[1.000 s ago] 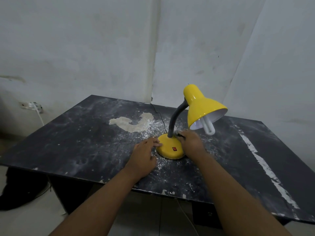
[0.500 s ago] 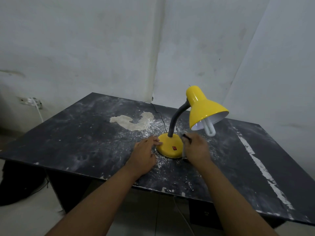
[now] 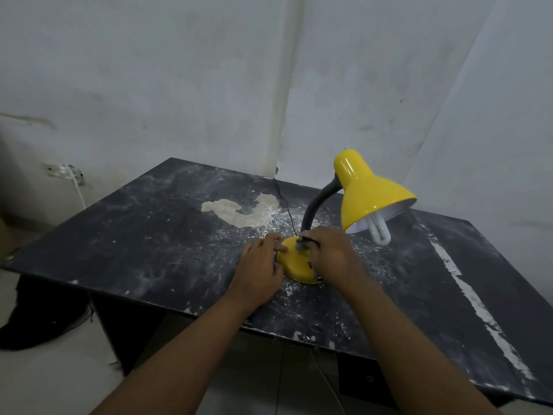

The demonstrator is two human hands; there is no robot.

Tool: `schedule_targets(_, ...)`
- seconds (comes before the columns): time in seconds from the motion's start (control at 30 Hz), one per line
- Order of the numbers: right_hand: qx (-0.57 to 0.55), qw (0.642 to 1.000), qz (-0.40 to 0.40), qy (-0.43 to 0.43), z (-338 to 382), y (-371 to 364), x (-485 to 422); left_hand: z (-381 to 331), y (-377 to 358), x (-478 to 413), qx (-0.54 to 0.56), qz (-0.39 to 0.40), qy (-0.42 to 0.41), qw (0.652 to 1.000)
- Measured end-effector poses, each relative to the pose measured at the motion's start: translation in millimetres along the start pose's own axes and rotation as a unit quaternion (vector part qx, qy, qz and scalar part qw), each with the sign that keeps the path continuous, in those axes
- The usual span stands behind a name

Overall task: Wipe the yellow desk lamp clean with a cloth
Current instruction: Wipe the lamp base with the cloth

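Right hand [image 3: 332, 254] has slid back in over the lamp base [image 3: 294, 263] since half a second ago, when it sat off the base's 3 o'clock edge; it now covers the base from 1 to 4 o'clock, fingers curled shut on a small grey wad, likely the cloth [image 3: 300, 241], pressed at the foot of the grey gooseneck [image 3: 312, 209]. Cloth is mostly hidden under the fingers, so I can't confirm its extent. Yellow desk lamp [image 3: 363, 199] stands upright near the table's centre, shade tipped toward 3 o'clock with the white bulb [image 3: 379, 232] hanging out below it. Left hand [image 3: 258, 269] lies flat at the base's 9 o'clock, fingers together, tips touching the rim; my read is that it braces the light base so the rubbing doesn't push it around. Red switch [image 3: 309, 265] peeks out at the right hand's edge. Thin black cord [image 3: 285, 209] runs from the base toward 12 o'clock. Table [image 3: 119, 235] is dark, smeared with white dust and a pale patch [image 3: 242, 211] at 11 o'clock from the lamp. Judging by this, base cleaning is underway; neck and shade likely remain.
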State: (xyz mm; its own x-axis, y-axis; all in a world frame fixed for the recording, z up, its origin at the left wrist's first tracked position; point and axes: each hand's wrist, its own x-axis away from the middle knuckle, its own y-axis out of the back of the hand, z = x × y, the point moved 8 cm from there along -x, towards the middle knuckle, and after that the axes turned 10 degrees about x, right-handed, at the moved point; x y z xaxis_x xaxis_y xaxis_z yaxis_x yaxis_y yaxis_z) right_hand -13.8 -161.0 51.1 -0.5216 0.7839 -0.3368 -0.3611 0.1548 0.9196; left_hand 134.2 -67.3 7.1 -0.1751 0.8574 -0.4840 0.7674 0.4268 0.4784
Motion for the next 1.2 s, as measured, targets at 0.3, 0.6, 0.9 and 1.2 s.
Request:
schedule_targets(0.3, 0.015, 0.998, -0.058, 0.023, 46, -24, 3, 10, 10, 1, 0.143, -0.024, 0.063, 0.987)
schedule_targets(0.6, 0.008, 0.997, -0.009, 0.075, 53, -22, 19, 18, 8, -1, 0.169, -0.023, 0.08, 0.982)
schedule_targets(0.9, -0.022, 0.998, -0.016, 0.058, -39, 4, 57, 14, 3, 0, 0.108, 0.005, 0.051, 0.993)
schedule_targets(1.2, -0.054, 0.996, -0.043, -0.063, -35, 6, 29, 11, 0, 1, 0.045, 0.03, 0.041, 0.998)
